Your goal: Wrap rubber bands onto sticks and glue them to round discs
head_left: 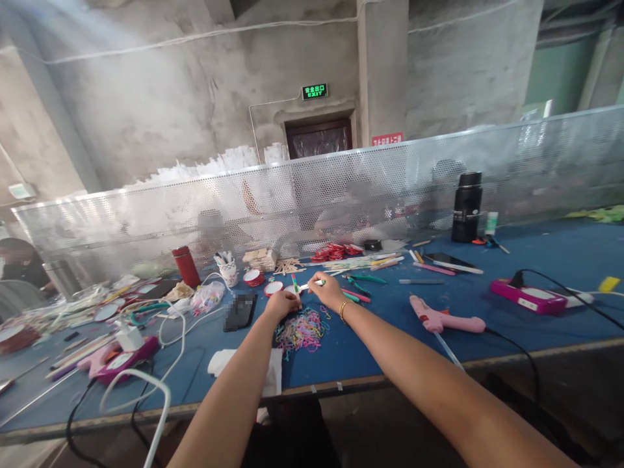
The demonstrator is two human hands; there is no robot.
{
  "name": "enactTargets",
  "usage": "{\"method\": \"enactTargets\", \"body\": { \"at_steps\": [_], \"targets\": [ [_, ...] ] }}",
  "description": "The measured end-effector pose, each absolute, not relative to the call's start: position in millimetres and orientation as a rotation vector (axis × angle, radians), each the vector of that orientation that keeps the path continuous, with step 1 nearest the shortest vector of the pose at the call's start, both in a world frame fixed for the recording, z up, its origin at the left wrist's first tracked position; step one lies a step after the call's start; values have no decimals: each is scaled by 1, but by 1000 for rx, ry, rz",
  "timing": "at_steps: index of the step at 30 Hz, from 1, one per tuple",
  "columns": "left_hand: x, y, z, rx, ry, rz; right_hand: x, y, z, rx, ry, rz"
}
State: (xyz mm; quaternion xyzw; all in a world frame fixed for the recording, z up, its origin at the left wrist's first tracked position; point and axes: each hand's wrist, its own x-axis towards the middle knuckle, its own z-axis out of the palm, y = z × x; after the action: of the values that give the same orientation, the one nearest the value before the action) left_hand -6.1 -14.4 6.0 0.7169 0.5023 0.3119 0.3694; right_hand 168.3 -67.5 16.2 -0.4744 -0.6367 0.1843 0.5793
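My left hand [283, 303] is closed on a small flat stick [294, 282] with green and red colouring, held upright above the table. Just to its right, my right hand [329, 292] grips a white marker pen [318, 283] with a green end, its tip pointing left at the stick. Below both hands lies a loose heap of thin pastel-coloured loops [301, 330]. Two round red-rimmed pieces, one a white-faced disc [273, 288], sit beyond my left hand. Green and pink markers [357, 296] rest beside my right hand.
A pink glue gun [446, 318] and a purple power strip [529, 297] lie right. Left are a black phone [240, 312], a red bottle [186, 266] and looping white cables [166, 390]. A perforated metal screen [390, 188] bounds the back, near a black flask [467, 208].
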Motion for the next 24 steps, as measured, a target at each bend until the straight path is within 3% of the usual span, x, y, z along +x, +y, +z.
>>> {"method": "enactTargets", "body": {
  "at_steps": [24],
  "targets": [
    [-5,-23,11,1878,1334,806,166,-69,19,-1091,-1502,438]
  ]
}}
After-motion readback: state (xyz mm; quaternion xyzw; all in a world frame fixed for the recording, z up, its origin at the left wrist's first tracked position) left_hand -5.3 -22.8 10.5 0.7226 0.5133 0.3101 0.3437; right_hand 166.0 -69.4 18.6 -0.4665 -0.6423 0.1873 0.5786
